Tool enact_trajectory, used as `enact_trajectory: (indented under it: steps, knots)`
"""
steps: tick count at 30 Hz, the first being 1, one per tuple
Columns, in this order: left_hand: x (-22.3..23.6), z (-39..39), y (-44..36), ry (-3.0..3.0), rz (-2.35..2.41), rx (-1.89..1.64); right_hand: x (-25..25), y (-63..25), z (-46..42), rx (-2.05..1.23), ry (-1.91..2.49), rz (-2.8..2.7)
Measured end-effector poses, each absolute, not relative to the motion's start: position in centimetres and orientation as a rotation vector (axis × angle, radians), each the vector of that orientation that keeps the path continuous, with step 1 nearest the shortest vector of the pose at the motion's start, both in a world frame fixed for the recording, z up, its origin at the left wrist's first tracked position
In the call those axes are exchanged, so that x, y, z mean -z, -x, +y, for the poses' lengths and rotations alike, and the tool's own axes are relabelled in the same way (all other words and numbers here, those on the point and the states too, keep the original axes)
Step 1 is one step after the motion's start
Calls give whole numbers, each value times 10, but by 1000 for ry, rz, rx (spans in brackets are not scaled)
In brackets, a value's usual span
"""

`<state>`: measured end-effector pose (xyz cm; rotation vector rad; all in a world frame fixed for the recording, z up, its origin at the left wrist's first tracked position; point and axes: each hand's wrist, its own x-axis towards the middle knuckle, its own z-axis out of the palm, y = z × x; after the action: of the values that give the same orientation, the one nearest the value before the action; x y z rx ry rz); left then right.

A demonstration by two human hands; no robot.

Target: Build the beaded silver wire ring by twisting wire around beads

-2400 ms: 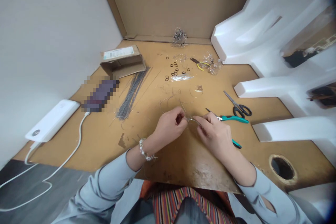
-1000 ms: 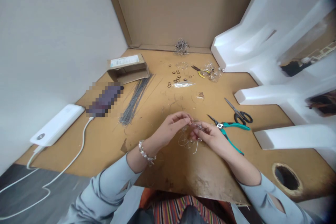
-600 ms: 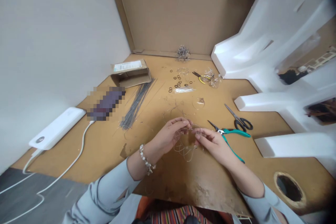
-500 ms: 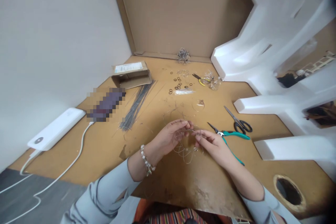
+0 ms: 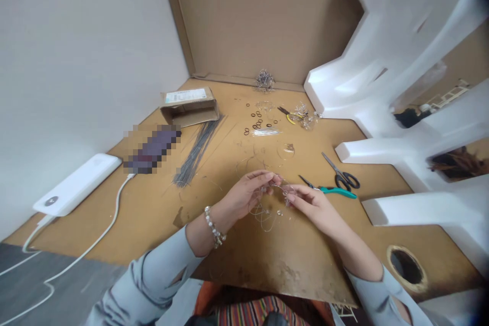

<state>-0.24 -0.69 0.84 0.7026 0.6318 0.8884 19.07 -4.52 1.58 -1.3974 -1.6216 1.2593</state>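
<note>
Between my hands is a thin silvery wire piece (image 5: 263, 216) with loose loops and small clear beads, held just above the brown table. My left hand (image 5: 254, 191), with a beaded bracelet (image 5: 214, 226) at its wrist, pinches the wire between thumb and fingers. My right hand (image 5: 307, 202) pinches the wire's right side near a cluster of beads. Its fingertips partly cover that cluster. Just beyond my right hand lie teal-handled pliers (image 5: 336, 192), partly hidden by the hand, and black scissors (image 5: 342, 173).
A bundle of grey wires (image 5: 198, 153) lies left, by an open cardboard box (image 5: 191, 107). Further back are several dark rings (image 5: 257, 122), yellow-handled pliers (image 5: 290, 115) and beaded wire clusters (image 5: 265, 80). A white power bank (image 5: 78, 183) sits far left; white foam (image 5: 405, 213) lines the right.
My right hand has shifted slightly right and turned, so the gap between my fingertips is wider and the wire arches between them. The whole view has shifted a little.
</note>
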Motion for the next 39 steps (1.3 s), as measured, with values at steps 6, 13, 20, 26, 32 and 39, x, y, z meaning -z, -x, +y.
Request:
enact_trajectory:
  steps: [6,13,20,26,32,39]
  knots:
    - [-9,-7,4,-652,579,-880,-14,-236,-64,-230,1822,-2078]
    - [-10,-7,7,-495,483,-780,-8,-258,-78,258,2107,-2390]
    - [-17,-9,13,-528,372,-743,-17,-260,-64,330,2059,-2654]
    - [-19,-9,14,-530,324,-742,-20,-262,-62,258,2141,-2619]
    - [-16,-8,10,-755,517,-800,-54,-273,-71,-249,2083,-2411]
    - [-15,-11,4,-1125,841,-896,-91,-247,-93,423,1705,-2641]
